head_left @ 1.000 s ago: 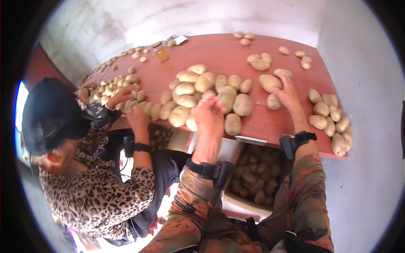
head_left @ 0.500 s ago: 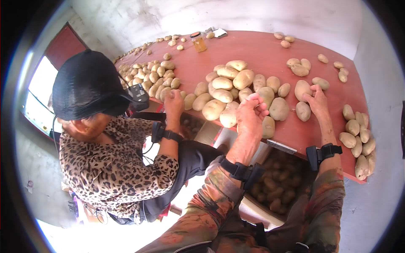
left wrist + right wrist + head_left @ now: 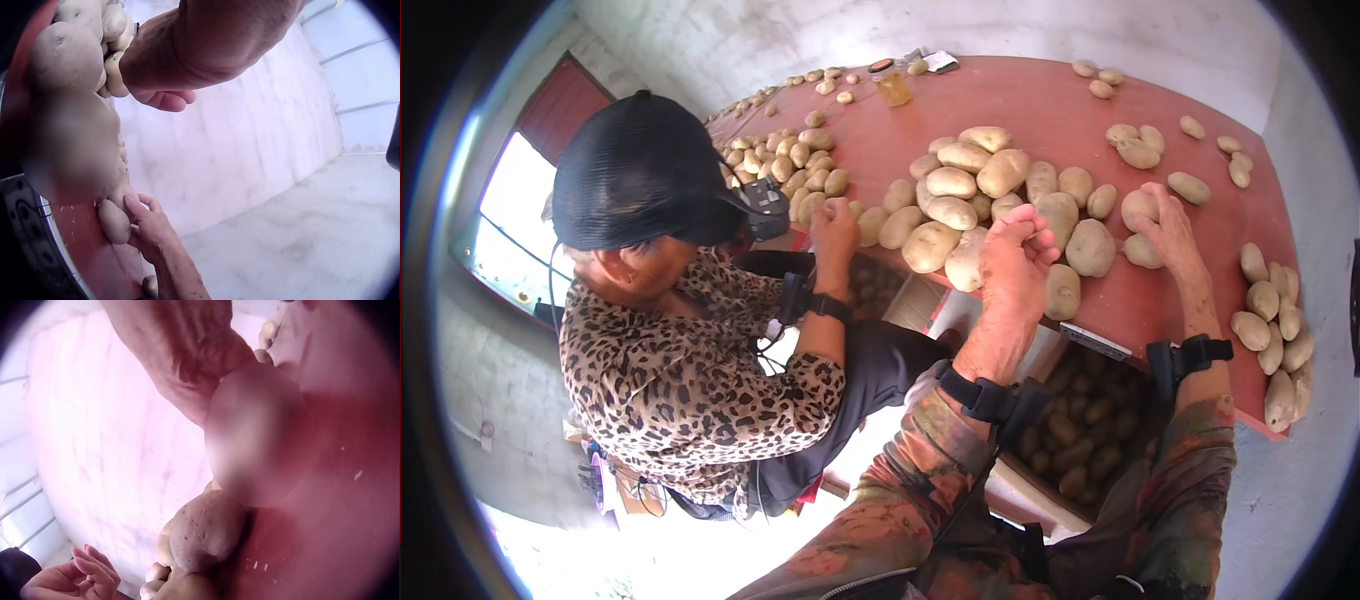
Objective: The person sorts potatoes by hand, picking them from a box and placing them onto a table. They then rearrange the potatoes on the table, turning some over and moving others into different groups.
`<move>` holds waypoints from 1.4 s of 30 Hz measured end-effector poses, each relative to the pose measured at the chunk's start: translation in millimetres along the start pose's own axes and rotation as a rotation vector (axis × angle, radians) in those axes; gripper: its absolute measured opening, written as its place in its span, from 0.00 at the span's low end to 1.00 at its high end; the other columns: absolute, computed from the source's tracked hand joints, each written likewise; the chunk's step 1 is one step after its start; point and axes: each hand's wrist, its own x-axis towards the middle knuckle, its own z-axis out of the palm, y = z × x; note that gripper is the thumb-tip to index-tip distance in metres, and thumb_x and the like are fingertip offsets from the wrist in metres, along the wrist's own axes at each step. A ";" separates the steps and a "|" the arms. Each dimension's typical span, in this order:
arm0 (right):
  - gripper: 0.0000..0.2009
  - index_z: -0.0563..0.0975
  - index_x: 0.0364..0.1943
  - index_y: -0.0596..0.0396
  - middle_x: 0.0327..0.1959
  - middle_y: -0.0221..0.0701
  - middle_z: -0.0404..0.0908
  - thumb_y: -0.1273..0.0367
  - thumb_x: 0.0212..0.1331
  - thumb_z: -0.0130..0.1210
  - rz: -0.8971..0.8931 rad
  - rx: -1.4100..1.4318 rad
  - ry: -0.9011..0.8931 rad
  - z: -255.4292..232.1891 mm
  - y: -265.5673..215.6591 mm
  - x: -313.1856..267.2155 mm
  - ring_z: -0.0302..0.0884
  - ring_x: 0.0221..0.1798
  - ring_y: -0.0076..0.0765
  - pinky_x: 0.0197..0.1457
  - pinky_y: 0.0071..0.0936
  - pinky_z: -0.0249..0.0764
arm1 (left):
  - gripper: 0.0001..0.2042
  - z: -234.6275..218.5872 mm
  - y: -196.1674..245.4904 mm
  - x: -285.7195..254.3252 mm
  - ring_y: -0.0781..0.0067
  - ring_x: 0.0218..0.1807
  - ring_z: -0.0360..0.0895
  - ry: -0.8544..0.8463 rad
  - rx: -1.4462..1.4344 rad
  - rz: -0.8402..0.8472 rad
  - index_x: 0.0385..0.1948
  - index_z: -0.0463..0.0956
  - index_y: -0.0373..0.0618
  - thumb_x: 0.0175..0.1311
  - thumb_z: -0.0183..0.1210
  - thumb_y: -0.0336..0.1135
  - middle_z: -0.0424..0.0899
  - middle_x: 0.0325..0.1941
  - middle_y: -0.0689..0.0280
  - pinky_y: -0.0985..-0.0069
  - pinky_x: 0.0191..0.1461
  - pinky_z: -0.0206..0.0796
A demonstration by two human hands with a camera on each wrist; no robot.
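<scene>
In the head view, my left hand [image 3: 1015, 275] hangs with loosely bent fingers beside the large potato pile [image 3: 950, 182], holding nothing; the right wrist view shows those fingers [image 3: 94, 572] too. My right hand [image 3: 1175, 235] grips a potato [image 3: 1140, 208] on the red table [image 3: 1040, 95], its fingers along the potato's right side. Just below that one lies another potato [image 3: 1142, 251], partly behind the hand. The left wrist view shows my right hand [image 3: 159, 240] against potatoes, one [image 3: 114, 222] beside its thumb. A round blurred patch covers part of each wrist view.
On the left sits a person [image 3: 700, 380] in a leopard-print top and dark cap, one hand [image 3: 835, 235] near smaller potatoes [image 3: 785, 160]. More potatoes [image 3: 1270, 310] lie at the right edge. A glass jar [image 3: 891, 84] stands at the back; below the table is a potato-filled box [image 3: 1075, 430].
The head view has swung left. My right hand has closed more round the potato, which has turned. My left hand stays beside the pile, and the other person's near hand has risen from the small potatoes.
</scene>
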 end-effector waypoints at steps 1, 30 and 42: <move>0.24 0.67 0.52 0.53 0.50 0.41 0.72 0.63 0.50 0.57 0.014 -0.011 0.048 -3.8 2.0 -2.7 0.69 0.54 0.45 0.56 0.37 0.65 | 0.10 -1.5 -0.7 1.2 0.75 0.31 0.72 -0.007 -0.018 -0.014 0.42 0.69 0.45 0.59 0.48 0.27 0.75 0.33 0.68 0.73 0.35 0.68; 0.21 0.71 0.51 0.48 0.55 0.44 0.65 0.67 0.49 0.56 0.165 0.140 -0.129 -4.9 -13.7 -2.0 0.65 0.57 0.48 0.58 0.37 0.64 | 0.14 -2.3 -3.1 8.6 0.77 0.33 0.73 0.010 0.007 -0.078 0.47 0.70 0.45 0.59 0.50 0.25 0.77 0.36 0.68 0.76 0.38 0.68; 0.31 0.59 0.62 0.53 0.63 0.40 0.62 0.71 0.50 0.52 0.096 0.085 -0.001 10.2 2.8 -4.0 0.59 0.64 0.44 0.65 0.33 0.58 | 0.14 -2.4 0.1 7.8 0.77 0.34 0.73 0.008 0.012 -0.085 0.47 0.70 0.45 0.59 0.50 0.25 0.76 0.36 0.69 0.76 0.39 0.67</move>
